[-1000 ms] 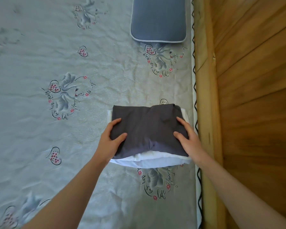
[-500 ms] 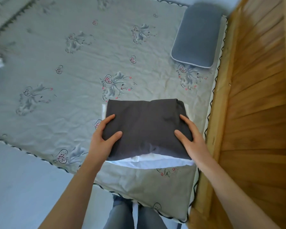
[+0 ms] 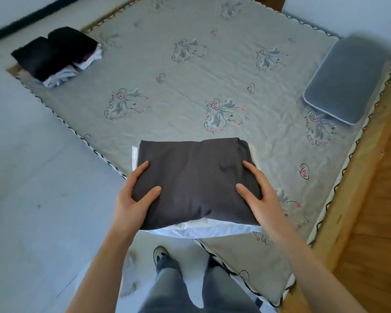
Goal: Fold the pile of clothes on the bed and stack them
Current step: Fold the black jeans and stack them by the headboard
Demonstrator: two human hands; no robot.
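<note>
Both hands gripping folded stack (image 3: 194,184) at side edges, carrying over bed (image 3: 190,71) corner. Left hand (image 3: 133,197), right hand (image 3: 260,197): thumbs on top, fingers wrapping under. Dark grey knit over white layers (image 3: 212,229). Probably light, soft, sagging mid-span; supporting from underneath looking safest. Two folded piles (image 3: 57,53) sitting at far corner.
</note>
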